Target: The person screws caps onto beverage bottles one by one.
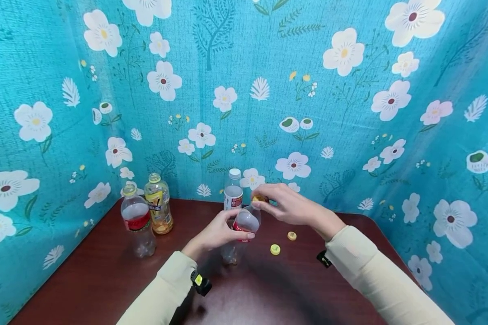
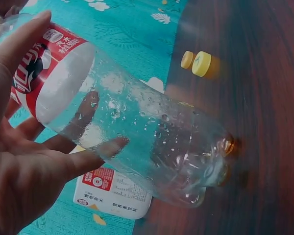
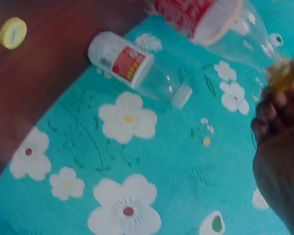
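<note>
Your right hand (image 1: 286, 204) pinches the half-hidden yellow cap (image 1: 260, 198) | your left hand (image 1: 218, 230) curls round the clear, droplet-flecked plastic bottle (image 2: 137, 117), top cropped in left-wrist view

Fingers (image 3: 267, 111) pinch a yellow cap (image 3: 281, 75) on a red-labelled bottle (image 3: 218, 23).

Dark brown table (image 1: 85, 271); bottles (image 1: 138, 222); yellow caps (image 1: 275, 249)

In my head view, the left hand (image 1: 224, 229) grips at lower centre. The right hand (image 1: 288, 204) pinches slightly higher, further right.
</note>
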Demonstrator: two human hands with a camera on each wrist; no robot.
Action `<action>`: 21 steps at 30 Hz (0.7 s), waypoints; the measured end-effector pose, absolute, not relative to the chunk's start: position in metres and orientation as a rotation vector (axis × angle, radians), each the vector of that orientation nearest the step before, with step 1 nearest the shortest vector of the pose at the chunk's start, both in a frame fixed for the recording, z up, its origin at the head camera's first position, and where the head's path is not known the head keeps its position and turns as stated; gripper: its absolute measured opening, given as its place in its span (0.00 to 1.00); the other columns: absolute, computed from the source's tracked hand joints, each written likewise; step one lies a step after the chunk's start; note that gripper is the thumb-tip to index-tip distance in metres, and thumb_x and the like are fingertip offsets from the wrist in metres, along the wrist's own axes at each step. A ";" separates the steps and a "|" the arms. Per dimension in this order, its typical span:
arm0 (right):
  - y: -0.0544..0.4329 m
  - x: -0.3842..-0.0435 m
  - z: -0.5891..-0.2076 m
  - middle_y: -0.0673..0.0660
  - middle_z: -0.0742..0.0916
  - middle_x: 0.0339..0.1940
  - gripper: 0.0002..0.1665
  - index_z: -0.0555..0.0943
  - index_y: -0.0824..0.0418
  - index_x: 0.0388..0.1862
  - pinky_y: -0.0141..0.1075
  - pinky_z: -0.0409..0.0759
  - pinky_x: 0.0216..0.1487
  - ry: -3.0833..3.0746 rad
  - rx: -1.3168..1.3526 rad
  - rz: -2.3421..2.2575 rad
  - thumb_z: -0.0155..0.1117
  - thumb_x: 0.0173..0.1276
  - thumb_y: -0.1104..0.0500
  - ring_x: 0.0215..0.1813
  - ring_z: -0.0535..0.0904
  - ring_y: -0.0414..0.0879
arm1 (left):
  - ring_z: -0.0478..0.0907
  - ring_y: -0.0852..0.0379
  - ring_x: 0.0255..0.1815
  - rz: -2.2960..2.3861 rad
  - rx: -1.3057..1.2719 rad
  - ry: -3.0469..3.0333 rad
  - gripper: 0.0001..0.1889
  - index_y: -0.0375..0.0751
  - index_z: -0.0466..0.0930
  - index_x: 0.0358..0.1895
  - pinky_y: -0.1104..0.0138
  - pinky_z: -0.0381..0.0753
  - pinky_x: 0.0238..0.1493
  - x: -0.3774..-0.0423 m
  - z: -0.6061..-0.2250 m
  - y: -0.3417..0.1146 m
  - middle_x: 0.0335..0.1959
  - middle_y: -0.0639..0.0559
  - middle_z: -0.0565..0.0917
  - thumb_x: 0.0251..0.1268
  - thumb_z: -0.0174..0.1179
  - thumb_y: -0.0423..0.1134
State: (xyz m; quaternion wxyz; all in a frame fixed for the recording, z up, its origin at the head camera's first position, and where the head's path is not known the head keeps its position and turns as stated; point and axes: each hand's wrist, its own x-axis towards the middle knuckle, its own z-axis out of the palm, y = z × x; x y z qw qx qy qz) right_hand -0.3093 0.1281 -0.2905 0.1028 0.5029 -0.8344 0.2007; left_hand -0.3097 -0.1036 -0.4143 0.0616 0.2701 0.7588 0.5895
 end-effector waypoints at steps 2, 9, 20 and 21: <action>0.130 -0.310 -0.285 0.44 0.83 0.34 0.08 0.84 0.56 0.49 0.36 0.77 0.36 -2.497 1.484 0.551 0.60 0.79 0.56 0.32 0.74 0.37 | 0.82 0.49 0.48 1.778 0.815 2.308 0.27 0.51 0.80 0.63 0.58 0.86 0.46 -0.309 -0.413 -0.102 0.51 0.49 0.83 0.60 0.76 0.42; 0.114 -0.295 -0.278 0.44 0.70 0.09 0.22 0.83 0.53 0.21 0.32 0.61 0.16 -2.638 1.005 0.508 0.64 0.76 0.47 0.12 0.64 0.38 | 0.82 0.50 0.45 1.781 0.737 2.380 0.30 0.53 0.80 0.63 0.59 0.86 0.42 -0.307 -0.414 -0.096 0.49 0.49 0.84 0.57 0.78 0.45; 0.112 -0.292 -0.279 0.45 0.71 0.12 0.15 0.83 0.56 0.25 0.31 0.57 0.16 -2.580 1.013 0.545 0.65 0.74 0.56 0.14 0.61 0.38 | 0.83 0.49 0.44 1.830 0.738 2.341 0.29 0.50 0.80 0.63 0.59 0.87 0.42 -0.309 -0.414 -0.097 0.49 0.47 0.83 0.58 0.77 0.43; 0.113 -0.293 -0.279 0.45 0.72 0.13 0.14 0.84 0.57 0.27 0.31 0.58 0.16 -2.583 1.045 0.545 0.65 0.74 0.56 0.14 0.62 0.38 | 0.84 0.49 0.44 1.834 0.740 2.333 0.29 0.50 0.80 0.63 0.59 0.87 0.42 -0.310 -0.415 -0.098 0.49 0.47 0.83 0.58 0.77 0.42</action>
